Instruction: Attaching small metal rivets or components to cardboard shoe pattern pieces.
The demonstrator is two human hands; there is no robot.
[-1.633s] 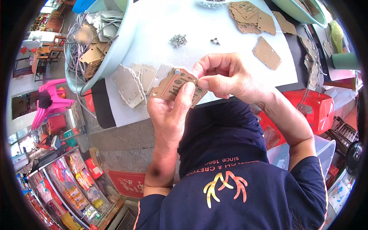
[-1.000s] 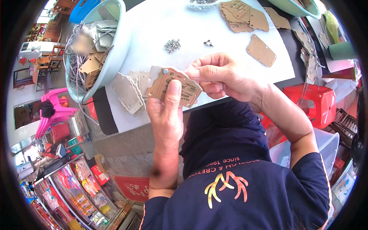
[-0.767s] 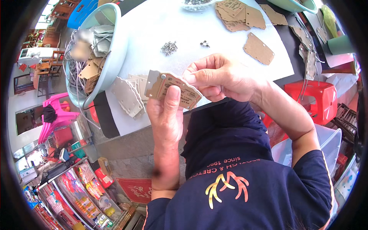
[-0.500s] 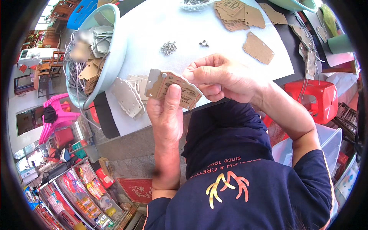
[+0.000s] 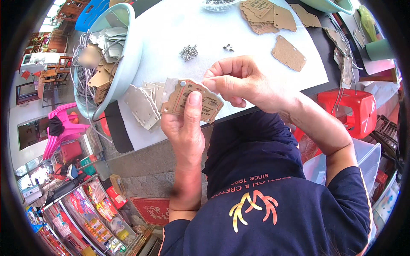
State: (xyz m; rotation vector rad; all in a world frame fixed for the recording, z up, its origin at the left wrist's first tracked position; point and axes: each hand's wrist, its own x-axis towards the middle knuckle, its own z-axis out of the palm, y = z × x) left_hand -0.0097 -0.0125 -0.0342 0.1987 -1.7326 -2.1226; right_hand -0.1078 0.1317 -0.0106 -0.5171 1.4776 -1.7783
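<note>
A brown printed cardboard tag [image 5: 210,106] with a wavy edge is held by my left hand [image 5: 184,130], thumb across its face. A grey card [image 5: 170,91] shows behind its left side. One round silver fastener [image 5: 183,83] sits near its upper left corner. At the tag's upper right edge my right hand [image 5: 241,81] has thumb and forefinger pinched together; whatever is between them is hidden. Beyond my hands lie a pile of small metal fasteners [image 5: 188,53] and a smaller group of fasteners [image 5: 228,48]. Grey cards [image 5: 143,106] lie fanned out left of my left hand.
A light blue basin [image 5: 130,55] with tags and cords stands at the left. Stacked brown tags [image 5: 260,19], a single brown tag [image 5: 289,53] and a dish of fasteners [image 5: 218,5] are on the white sheet [image 5: 171,30]. A red stool [image 5: 348,111] stands at the right.
The tag has shifted slightly left and turned a little in my left hand. My right hand has moved slightly left and down with it, its fingers still pinched at the edge.
</note>
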